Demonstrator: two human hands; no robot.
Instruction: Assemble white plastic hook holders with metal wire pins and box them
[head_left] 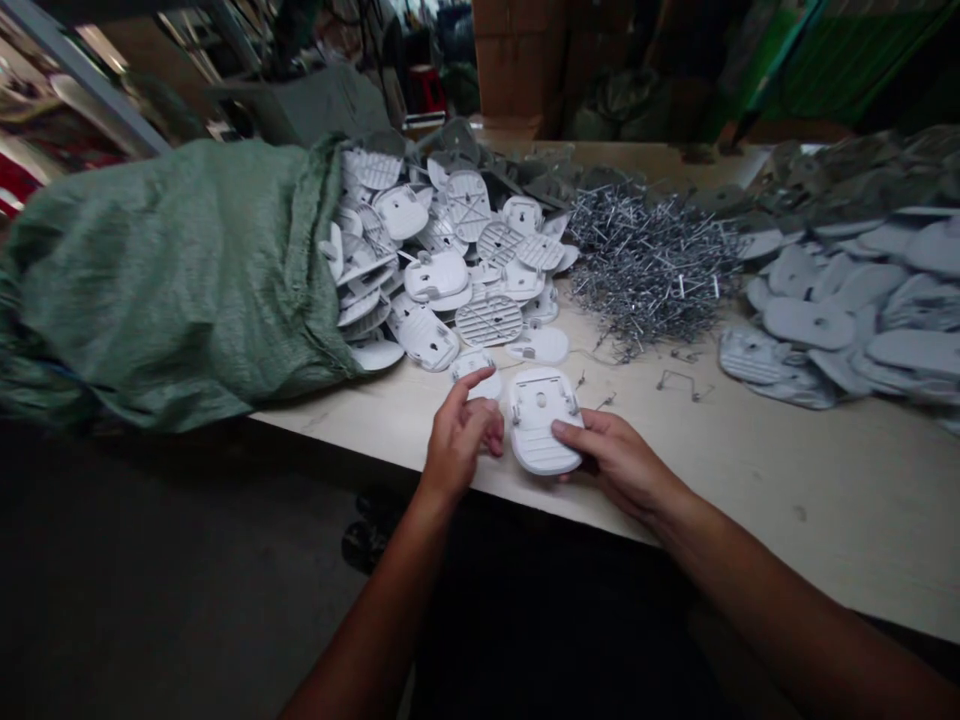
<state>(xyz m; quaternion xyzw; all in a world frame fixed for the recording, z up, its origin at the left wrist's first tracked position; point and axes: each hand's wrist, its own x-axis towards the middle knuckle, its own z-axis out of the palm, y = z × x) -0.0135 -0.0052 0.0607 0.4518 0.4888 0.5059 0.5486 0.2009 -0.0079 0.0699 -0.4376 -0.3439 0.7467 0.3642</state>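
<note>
My right hand [619, 462] grips a white plastic plate [535, 425] with a slotted end and small raised clips, its thumb lying on the plate's upper face. My left hand [457, 442] is just left of that plate, its fingers curled near the plate's edge and its index finger reaching toward a second white plate [474, 372]. Behind them, a heap of white plastic plates [465, 235] spills from a green woven sack [172, 280] onto the pale table [750, 480]. A heap of metal wire clips [649, 270] lies to the right of the plates.
A large heap of grey-white plates [847, 300] covers the table's right side, and a few loose wire clips [679, 382] lie in front of it. The table's front edge runs below my hands. Cardboard boxes [510, 60] stand behind the table.
</note>
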